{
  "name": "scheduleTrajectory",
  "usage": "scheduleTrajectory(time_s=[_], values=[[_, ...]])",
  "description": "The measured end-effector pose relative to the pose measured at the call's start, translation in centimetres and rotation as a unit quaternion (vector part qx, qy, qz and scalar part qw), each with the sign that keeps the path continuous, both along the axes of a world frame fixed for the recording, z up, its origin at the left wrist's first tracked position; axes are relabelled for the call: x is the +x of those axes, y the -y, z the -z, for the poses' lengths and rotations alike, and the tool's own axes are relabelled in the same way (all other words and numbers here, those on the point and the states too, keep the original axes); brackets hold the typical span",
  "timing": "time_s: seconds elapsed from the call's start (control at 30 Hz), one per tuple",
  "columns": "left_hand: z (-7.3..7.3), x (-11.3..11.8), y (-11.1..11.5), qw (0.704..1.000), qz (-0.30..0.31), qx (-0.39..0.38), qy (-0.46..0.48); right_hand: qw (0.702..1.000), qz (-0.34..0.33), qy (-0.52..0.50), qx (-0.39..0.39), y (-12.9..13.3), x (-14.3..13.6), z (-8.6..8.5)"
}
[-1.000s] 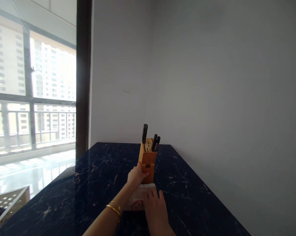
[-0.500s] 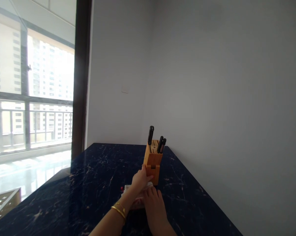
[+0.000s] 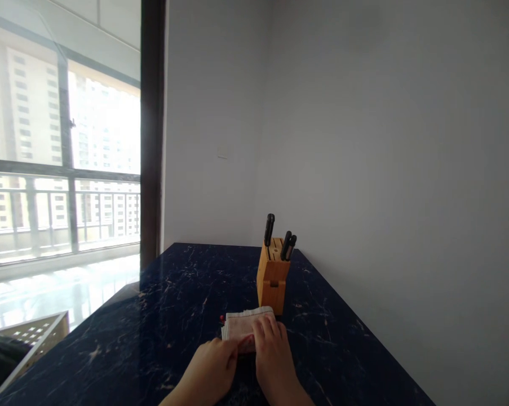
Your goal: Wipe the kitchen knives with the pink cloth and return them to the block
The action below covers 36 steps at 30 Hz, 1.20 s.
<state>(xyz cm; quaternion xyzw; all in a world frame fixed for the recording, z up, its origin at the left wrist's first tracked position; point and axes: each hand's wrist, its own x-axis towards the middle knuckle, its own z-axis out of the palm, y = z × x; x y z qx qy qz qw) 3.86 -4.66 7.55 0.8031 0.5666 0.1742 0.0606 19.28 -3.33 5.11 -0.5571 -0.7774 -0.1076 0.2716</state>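
Note:
A folded pale pink and white cloth (image 3: 239, 324) lies on the dark table, just in front of a wooden knife block (image 3: 273, 296). My left hand (image 3: 214, 363) is closed on the cloth's near left edge. Over its right side bend the fingers of my right hand (image 3: 271, 349), gripping it; that thumb is hard to make out. Black-handled knives (image 3: 269, 228) stand in the block's slots, one taller than the two at the right. A small red thing (image 3: 222, 319) peeks out at the cloth's left corner, too small to name.
The dark blue marbled table (image 3: 186, 293) runs back to a grey wall (image 3: 385, 197), which also borders its right side. At lower left stands a light chair or frame with a perforated panel (image 3: 38, 332), something dark beside it. Large windows (image 3: 102, 135) are on the left.
My left hand has left the knife block's lower front and come back to the cloth's near left edge. My right hand stays at the cloth. The view has shifted slightly left.

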Motion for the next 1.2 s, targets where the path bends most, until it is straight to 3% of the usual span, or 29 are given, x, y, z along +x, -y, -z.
scheduleTrajectory(time_s=[0.17, 0.3, 0.5, 0.67, 1.2], values=[[2.4, -1.1, 0.2, 0.998, 0.031, -0.032, -0.04, 0.996, -0.053, -0.042, -0.062, 1.6, -1.8, -0.6], [3.2, -1.5, 0.2, 0.997, 0.063, -0.043, -0.033, 0.994, -0.07, -0.049, -0.074, 2.2, -2.5, -0.4], [3.4, -1.4, 0.1, 0.997, 0.057, -0.041, -0.035, 0.999, -0.021, 0.036, -0.01, 1.2, -1.1, -0.6], [3.6, -1.3, 0.0, 0.997, 0.042, -0.055, -0.045, 0.995, 0.013, 0.095, 0.0, 0.4, -0.1, -0.3], [3.4, -1.3, 0.1, 0.997, 0.041, -0.059, -0.037, 0.999, 0.01, 0.034, -0.023, 0.4, 0.2, -1.3]])
